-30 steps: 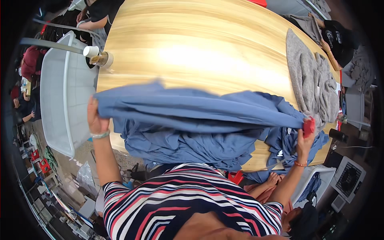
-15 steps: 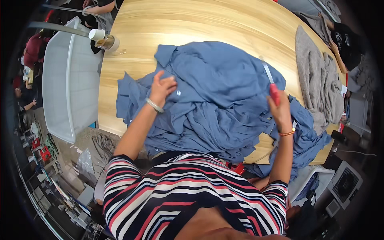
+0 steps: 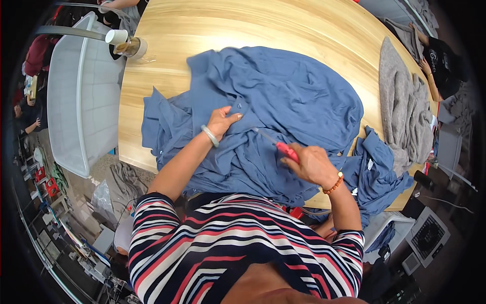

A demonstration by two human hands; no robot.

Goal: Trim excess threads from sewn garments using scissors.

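Observation:
A blue garment (image 3: 304, 91) with small buttons lies in loose folds on the wooden table in front of me. My left hand (image 3: 223, 123) is on it at the left, fingers curled onto the cloth just beside a button (image 3: 239, 106). In my right hand (image 3: 315, 166) is a red-handled tool (image 3: 287, 151) with a thin, pale shaft; its exact kind is unclear. The shaft points left over the folds, toward my left hand, with its tip near the cloth. Whether the tip touches the fabric, I cannot tell.
More blue cloth (image 3: 377, 169) is heaped at the table's right, beside grey knitted cloth (image 3: 405, 111). A white tub (image 3: 63, 101) stands left of the table (image 3: 329, 30). A glass jar (image 3: 134, 48) with a white cup sits at the left edge. Another person's arm (image 3: 429, 76) shows far right.
My right hand has brought the red-handled tool left and nearer to me, over the garment's middle. My left hand has moved right and down, its spread fingers now curled on the cloth.

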